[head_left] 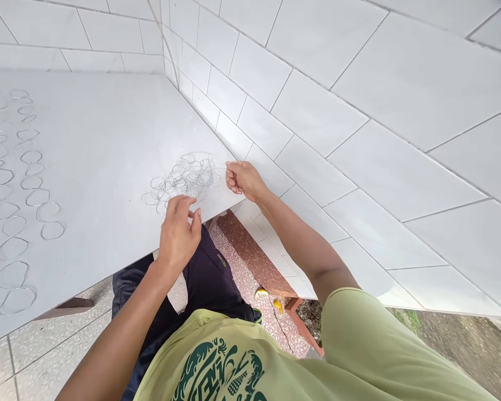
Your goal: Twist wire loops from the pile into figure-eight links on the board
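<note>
A tangled pile of thin wire rings (190,175) lies on the white tabletop (96,145). My left hand (178,228) is at the pile's near edge, thumb and fingers apart, with nothing visible between them. Just right of the pile, by the tiled wall, my right hand (242,179) is closed in a pinch. A thin bit of wire shows at its fingertips; the rest of that piece is too faint to make out. On the left side of the table, wire rings (0,176) lie in rows, many touching in pairs like figure eights.
White tiled walls (338,139) border the table at the back and right. A pale cable (169,42) hangs in the corner. Below the table's front edge are my legs, a speckled floor (62,328), a reddish ledge (254,250) and yellow pieces (278,305).
</note>
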`<state>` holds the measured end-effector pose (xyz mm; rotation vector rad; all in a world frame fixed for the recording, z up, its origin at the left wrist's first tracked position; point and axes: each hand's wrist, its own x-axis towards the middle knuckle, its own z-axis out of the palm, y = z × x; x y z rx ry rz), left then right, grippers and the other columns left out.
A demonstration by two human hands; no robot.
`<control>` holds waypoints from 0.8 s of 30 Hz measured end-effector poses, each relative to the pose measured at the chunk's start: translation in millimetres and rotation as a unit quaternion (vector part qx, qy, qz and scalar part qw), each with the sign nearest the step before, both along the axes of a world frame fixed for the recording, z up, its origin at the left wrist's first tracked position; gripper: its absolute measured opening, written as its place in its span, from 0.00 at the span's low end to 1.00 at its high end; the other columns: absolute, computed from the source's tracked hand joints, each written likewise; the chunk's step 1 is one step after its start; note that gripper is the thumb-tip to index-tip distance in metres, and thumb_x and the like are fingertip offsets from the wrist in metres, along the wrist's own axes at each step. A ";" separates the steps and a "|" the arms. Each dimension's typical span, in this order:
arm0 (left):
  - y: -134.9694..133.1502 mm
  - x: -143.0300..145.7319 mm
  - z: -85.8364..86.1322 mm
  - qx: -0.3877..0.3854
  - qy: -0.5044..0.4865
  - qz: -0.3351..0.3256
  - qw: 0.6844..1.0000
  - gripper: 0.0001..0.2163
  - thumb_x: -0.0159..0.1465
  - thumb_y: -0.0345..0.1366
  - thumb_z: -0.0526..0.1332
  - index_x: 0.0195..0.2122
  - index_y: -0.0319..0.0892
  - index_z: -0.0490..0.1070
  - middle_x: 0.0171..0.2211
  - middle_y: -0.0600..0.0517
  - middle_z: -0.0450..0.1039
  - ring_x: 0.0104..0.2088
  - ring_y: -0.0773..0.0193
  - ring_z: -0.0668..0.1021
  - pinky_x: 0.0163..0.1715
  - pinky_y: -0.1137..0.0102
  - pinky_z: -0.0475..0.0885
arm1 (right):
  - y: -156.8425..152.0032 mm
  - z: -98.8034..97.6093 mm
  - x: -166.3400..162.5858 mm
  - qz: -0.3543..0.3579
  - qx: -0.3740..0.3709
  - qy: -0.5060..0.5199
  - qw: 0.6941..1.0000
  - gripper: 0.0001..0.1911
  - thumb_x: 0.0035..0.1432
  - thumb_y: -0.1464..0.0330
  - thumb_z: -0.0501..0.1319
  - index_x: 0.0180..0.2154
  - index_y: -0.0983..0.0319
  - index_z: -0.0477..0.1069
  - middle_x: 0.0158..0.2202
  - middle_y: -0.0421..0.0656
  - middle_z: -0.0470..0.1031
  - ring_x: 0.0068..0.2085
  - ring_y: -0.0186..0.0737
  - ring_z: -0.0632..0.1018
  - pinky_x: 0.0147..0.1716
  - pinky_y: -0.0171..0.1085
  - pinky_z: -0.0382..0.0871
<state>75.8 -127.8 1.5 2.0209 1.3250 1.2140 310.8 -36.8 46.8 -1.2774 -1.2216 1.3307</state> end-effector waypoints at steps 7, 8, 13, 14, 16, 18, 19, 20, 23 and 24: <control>62.5 49.2 -8.8 -0.024 0.131 0.049 0.990 0.18 0.71 0.32 0.63 0.61 0.39 0.68 0.63 0.36 0.66 0.41 0.55 0.82 0.35 0.61 0.79 | 2.0 2.3 -0.3 0.034 0.018 0.027 0.999 0.24 0.71 0.56 0.64 0.26 0.59 0.61 0.20 0.37 0.63 0.18 0.30 0.64 0.15 0.30 0.51; 66.7 51.3 -10.6 -0.028 0.135 0.053 0.989 0.17 0.71 0.32 0.63 0.61 0.39 0.68 0.63 0.36 0.67 0.41 0.55 0.82 0.35 0.61 0.79 | 1.9 1.6 0.1 0.033 0.016 0.031 0.999 0.24 0.70 0.54 0.65 0.26 0.59 0.61 0.20 0.36 0.63 0.18 0.30 0.64 0.15 0.30 0.51; 81.3 51.4 -21.4 -0.020 0.100 0.047 0.994 0.09 0.73 0.33 0.60 0.53 0.43 0.74 0.57 0.42 0.72 0.37 0.59 0.80 0.35 0.63 0.76 | 1.8 -1.0 2.6 0.024 -0.003 0.042 0.999 0.26 0.70 0.53 0.65 0.27 0.58 0.60 0.19 0.36 0.63 0.18 0.30 0.63 0.15 0.30 0.52; 83.2 50.3 -23.5 -0.017 0.089 0.043 0.995 0.09 0.73 0.33 0.60 0.51 0.43 0.75 0.56 0.43 0.73 0.37 0.60 0.80 0.36 0.63 0.75 | 2.0 -1.6 3.2 0.025 -0.002 0.045 0.999 0.26 0.69 0.53 0.65 0.26 0.59 0.60 0.19 0.36 0.63 0.18 0.29 0.63 0.15 0.30 0.52; 85.7 47.9 -27.2 -0.010 0.067 0.035 0.997 0.08 0.73 0.33 0.60 0.50 0.44 0.77 0.52 0.44 0.75 0.36 0.60 0.79 0.38 0.64 0.75 | 2.7 -3.9 4.1 0.031 0.006 0.055 0.998 0.26 0.69 0.52 0.66 0.26 0.59 0.61 0.20 0.36 0.63 0.18 0.30 0.64 0.15 0.30 0.52; 86.8 46.1 -30.3 -0.005 0.050 0.027 0.998 0.08 0.72 0.33 0.61 0.48 0.44 0.78 0.50 0.45 0.76 0.36 0.61 0.78 0.38 0.64 0.74 | 3.3 -7.9 4.4 0.037 0.028 0.069 0.997 0.27 0.67 0.50 0.67 0.27 0.59 0.62 0.21 0.37 0.65 0.19 0.30 0.65 0.16 0.30 0.53; 87.1 45.5 -31.5 -0.001 0.044 0.025 0.999 0.08 0.72 0.33 0.61 0.48 0.44 0.78 0.50 0.45 0.76 0.36 0.61 0.78 0.38 0.64 0.74 | 3.4 -10.4 4.2 0.041 0.040 0.075 0.996 0.27 0.65 0.48 0.68 0.27 0.59 0.62 0.21 0.37 0.66 0.19 0.30 0.66 0.16 0.30 0.53; 87.2 45.1 -32.7 0.003 0.039 0.023 0.999 0.08 0.72 0.32 0.61 0.48 0.44 0.78 0.50 0.45 0.76 0.36 0.61 0.78 0.38 0.64 0.73 | 3.4 -13.3 3.8 0.044 0.051 0.081 0.994 0.27 0.64 0.47 0.69 0.27 0.59 0.63 0.22 0.37 0.66 0.20 0.30 0.66 0.16 0.30 0.54; 87.7 44.7 -35.7 0.020 0.022 0.024 0.999 0.08 0.72 0.32 0.60 0.46 0.44 0.78 0.49 0.46 0.76 0.36 0.61 0.78 0.39 0.65 0.73 | 3.0 -22.4 1.6 0.048 0.065 0.090 0.993 0.28 0.62 0.45 0.70 0.29 0.59 0.64 0.23 0.37 0.67 0.22 0.31 0.68 0.17 0.30 0.55; 87.9 44.6 -36.5 0.026 0.016 0.026 0.999 0.08 0.72 0.32 0.60 0.46 0.44 0.78 0.49 0.46 0.76 0.36 0.61 0.78 0.39 0.65 0.73 | 2.9 -25.3 0.6 0.045 0.066 0.094 0.992 0.28 0.62 0.44 0.70 0.29 0.59 0.64 0.24 0.37 0.67 0.23 0.32 0.68 0.17 0.30 0.55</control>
